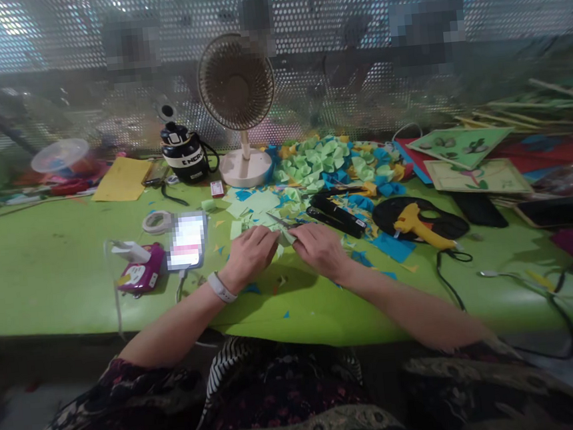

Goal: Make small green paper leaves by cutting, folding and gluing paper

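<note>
My left hand (254,250), a pale band on its wrist, is closed on a small light green piece of paper (286,238). Close beside it, my right hand (321,251) has its fingers wrapped round a pair of scissors (280,221). The blades point away from me and to the left, and the handles are hidden by the fingers. The paper sits between both hands, and its far side cannot be made out. Just beyond lie loose light green paper squares (258,203) and many blue, yellow and green scraps. A black stapler (337,215) rests right of my right hand.
Folded paper flowers (324,160) are heaped behind the scraps, beside a standing fan (238,85) and a black bottle (184,153). Left are a lit phone (187,240), a tape roll (157,221) and a purple power socket (143,271). A yellow glue gun (420,225) lies right, trailing its cord.
</note>
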A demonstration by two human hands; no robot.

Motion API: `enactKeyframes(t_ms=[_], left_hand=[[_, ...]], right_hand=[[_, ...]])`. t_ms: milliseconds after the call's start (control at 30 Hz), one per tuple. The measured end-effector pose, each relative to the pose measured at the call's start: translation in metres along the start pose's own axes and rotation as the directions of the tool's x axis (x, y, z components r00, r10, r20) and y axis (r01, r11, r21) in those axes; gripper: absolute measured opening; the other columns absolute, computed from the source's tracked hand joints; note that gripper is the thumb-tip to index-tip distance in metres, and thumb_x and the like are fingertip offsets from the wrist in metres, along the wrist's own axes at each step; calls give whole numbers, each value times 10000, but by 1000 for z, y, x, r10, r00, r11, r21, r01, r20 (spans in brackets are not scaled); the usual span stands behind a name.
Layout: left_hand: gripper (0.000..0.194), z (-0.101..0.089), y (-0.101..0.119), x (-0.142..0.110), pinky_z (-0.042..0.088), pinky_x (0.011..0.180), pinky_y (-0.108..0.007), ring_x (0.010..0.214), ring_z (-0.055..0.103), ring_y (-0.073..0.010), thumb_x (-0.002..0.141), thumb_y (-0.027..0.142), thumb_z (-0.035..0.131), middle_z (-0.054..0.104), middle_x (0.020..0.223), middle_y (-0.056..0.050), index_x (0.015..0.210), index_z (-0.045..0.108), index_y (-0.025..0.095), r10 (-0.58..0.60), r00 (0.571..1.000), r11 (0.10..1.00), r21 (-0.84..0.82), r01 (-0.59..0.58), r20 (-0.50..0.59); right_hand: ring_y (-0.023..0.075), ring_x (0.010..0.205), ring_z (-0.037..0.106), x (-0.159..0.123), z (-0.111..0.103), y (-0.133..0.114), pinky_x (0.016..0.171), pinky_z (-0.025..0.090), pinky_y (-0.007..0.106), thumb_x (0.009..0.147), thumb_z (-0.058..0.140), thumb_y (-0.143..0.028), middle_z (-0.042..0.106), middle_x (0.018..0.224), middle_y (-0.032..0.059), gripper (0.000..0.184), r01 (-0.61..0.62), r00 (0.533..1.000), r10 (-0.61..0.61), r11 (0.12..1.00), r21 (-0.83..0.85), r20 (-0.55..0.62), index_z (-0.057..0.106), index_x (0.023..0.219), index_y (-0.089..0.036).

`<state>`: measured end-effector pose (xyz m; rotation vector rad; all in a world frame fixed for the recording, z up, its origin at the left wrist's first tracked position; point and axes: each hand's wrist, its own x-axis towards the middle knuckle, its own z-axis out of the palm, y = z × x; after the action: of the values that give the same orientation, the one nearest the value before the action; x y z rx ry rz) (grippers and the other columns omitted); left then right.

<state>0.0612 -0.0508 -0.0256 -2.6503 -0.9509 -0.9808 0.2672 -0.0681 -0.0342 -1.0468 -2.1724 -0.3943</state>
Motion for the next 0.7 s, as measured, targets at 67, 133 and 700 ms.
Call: enactKeyframes(t_ms=[67,133,700], left_hand=[[254,-1,1,0,501,671,-289,755,586,-167,992,242,415,633,860,-81,1057,645,154,-12,1000,1000,-9,12,-11],[253,-1,2,0,488,646,-273,736,587,-159,993,243,415,633,844,-76,1049,646,156,-17,1000,1000,-10,17,-24],[404,14,21,-7,560,787,-355,943,630,-229,954,241,458,627,1091,-137,1347,493,159,-109,993,982,-148,116,53]], right_hand=[[202,762,642,0,1,0,710,464,333,988,438,-225,711,818,84,246,-1,1000,1,1000,-16,1,678,978,-176],[202,751,644,0,1,-1,697,472,331,983,438,-226,718,807,82,251,8,1000,-8,999,-35,4,683,968,-172],[221,881,723,-4,5,1,794,576,353,942,460,-187,763,1030,88,317,-192,981,179,960,204,81,691,1158,-197]])
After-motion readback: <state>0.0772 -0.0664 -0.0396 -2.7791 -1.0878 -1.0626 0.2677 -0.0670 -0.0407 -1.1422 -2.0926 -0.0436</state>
